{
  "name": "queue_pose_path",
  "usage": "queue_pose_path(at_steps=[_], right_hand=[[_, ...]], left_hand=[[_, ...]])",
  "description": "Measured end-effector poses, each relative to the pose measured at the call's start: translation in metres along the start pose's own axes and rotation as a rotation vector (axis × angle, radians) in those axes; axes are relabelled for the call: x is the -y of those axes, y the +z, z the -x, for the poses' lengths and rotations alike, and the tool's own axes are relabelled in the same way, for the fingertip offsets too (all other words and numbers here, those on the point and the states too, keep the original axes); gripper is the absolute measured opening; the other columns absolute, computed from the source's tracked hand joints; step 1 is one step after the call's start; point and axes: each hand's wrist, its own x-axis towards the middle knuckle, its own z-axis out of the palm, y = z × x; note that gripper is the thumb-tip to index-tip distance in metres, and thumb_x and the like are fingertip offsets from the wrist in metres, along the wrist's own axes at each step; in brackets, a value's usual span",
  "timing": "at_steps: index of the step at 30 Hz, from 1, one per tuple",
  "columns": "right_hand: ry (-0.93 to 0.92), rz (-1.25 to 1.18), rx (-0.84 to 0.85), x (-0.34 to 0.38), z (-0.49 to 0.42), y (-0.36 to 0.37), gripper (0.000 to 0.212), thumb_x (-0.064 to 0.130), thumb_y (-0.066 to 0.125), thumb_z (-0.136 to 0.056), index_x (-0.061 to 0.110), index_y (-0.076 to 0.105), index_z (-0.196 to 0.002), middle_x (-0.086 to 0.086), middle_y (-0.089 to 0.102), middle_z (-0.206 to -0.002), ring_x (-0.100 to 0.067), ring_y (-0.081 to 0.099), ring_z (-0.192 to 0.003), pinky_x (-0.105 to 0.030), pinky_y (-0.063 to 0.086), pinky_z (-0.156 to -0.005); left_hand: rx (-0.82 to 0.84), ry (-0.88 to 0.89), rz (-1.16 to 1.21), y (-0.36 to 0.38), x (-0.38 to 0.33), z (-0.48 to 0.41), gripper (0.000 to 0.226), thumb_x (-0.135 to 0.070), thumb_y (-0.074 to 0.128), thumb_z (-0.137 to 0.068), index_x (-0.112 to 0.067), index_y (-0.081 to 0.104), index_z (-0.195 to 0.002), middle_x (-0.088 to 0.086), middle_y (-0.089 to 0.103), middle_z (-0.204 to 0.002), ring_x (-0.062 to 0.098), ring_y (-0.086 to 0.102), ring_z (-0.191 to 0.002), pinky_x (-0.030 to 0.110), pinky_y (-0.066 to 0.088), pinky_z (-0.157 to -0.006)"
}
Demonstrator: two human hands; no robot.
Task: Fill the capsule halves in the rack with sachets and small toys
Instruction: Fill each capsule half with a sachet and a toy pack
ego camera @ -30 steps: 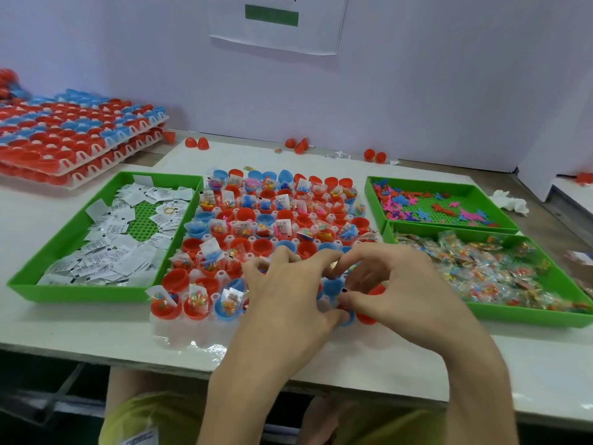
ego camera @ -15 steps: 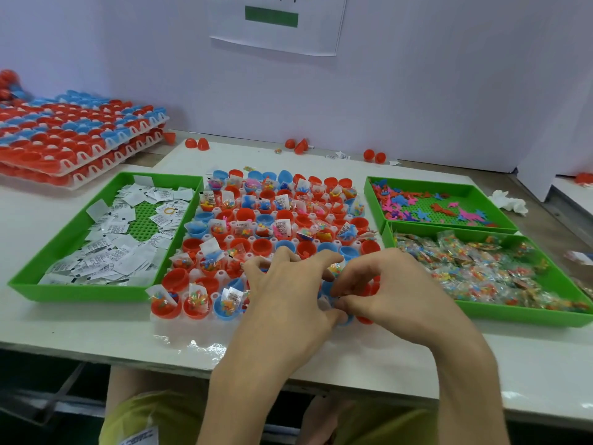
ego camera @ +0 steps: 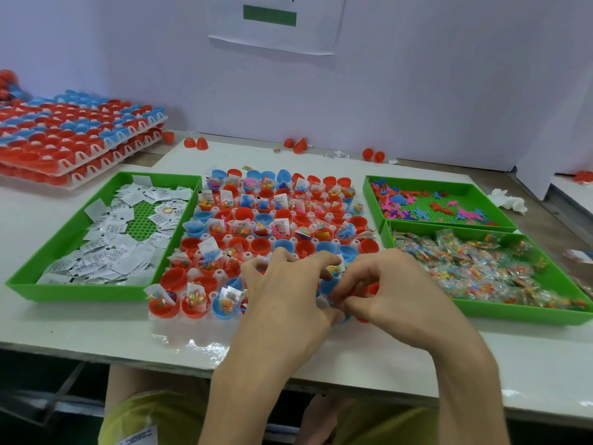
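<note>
Red and blue capsule halves (ego camera: 247, 213) were held in a white rack (ego camera: 192, 319) at the middle of a table (ego camera: 96, 329), many loaded with sachets and toys. Left hand (ego camera: 288, 293) and right hand (ego camera: 394, 290) were placed together over the rack's near right corner, fingers curled; whether anything was gripped could not be told. White sachets (ego camera: 96, 245) were kept in a green tray (ego camera: 80, 292) at the left, small toys (ego camera: 433, 203) and clear packets (ego camera: 481, 268) at the right.

Three green trays (ego camera: 80, 292), one rack (ego camera: 195, 320)
One left hand (ego camera: 288, 293) and one right hand (ego camera: 394, 293); capsule halves (ego camera: 244, 213) in the rack too many to count; at least two more racks (ego camera: 80, 146) stacked; seven loose red halves (ego camera: 189, 142) at the back; one wall sheet (ego camera: 272, 36); one crumpled tissue (ego camera: 508, 200).
</note>
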Motion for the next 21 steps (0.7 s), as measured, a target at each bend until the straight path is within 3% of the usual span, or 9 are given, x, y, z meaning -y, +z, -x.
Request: queue_pose_path(at_steps=[3,8,14,21], right_hand=[[0.021,-0.021,0.011,-0.001,-0.001,0.0,0.027,0.002,0.08,-0.074,0.028,0.077,-0.068,0.016,0.071,-0.064,0.0,0.066,-0.059,-0.013,0.048,-0.055],[0.07,-0.109,-0.031,-0.004,-0.004,0.002,0.019,0.005,0.083,-0.072,0.022,0.077,-0.068,0.005,0.072,-0.062,-0.013,0.068,-0.055,-0.029,0.056,-0.053],[0.018,-0.025,-0.05,-0.007,-0.001,0.003,0.016,0.018,0.085,-0.071,0.032,0.076,-0.067,0.016,0.069,-0.067,-0.003,0.063,-0.06,-0.017,0.049,-0.056],[0.031,-0.066,-0.054,-0.012,0.003,-0.001,0.014,0.03,0.083,-0.073,0.035,0.074,-0.083,0.009,0.069,-0.072,-0.011,0.064,-0.063,-0.032,0.057,-0.061]], left_hand=[[0.006,0.002,-0.005,0.0,0.0,0.0,0.063,-0.049,0.073,-0.08,-0.052,0.04,-0.134,-0.022,0.055,-0.123,0.016,0.032,-0.124,0.026,0.003,-0.077],[0.015,-0.013,-0.006,-0.001,-0.001,0.0,0.059,-0.046,0.073,-0.081,-0.054,0.042,-0.131,-0.018,0.053,-0.125,0.019,0.033,-0.124,0.025,0.003,-0.077],[-0.006,-0.004,-0.015,-0.001,-0.002,0.001,0.058,-0.046,0.071,-0.083,-0.053,0.041,-0.132,-0.018,0.054,-0.125,0.013,0.032,-0.124,0.032,0.006,-0.091],[-0.015,0.023,0.038,-0.011,-0.001,0.003,0.054,-0.049,0.07,-0.084,-0.052,0.044,-0.132,-0.028,0.058,-0.116,0.004,0.036,-0.122,0.025,0.005,-0.086]])
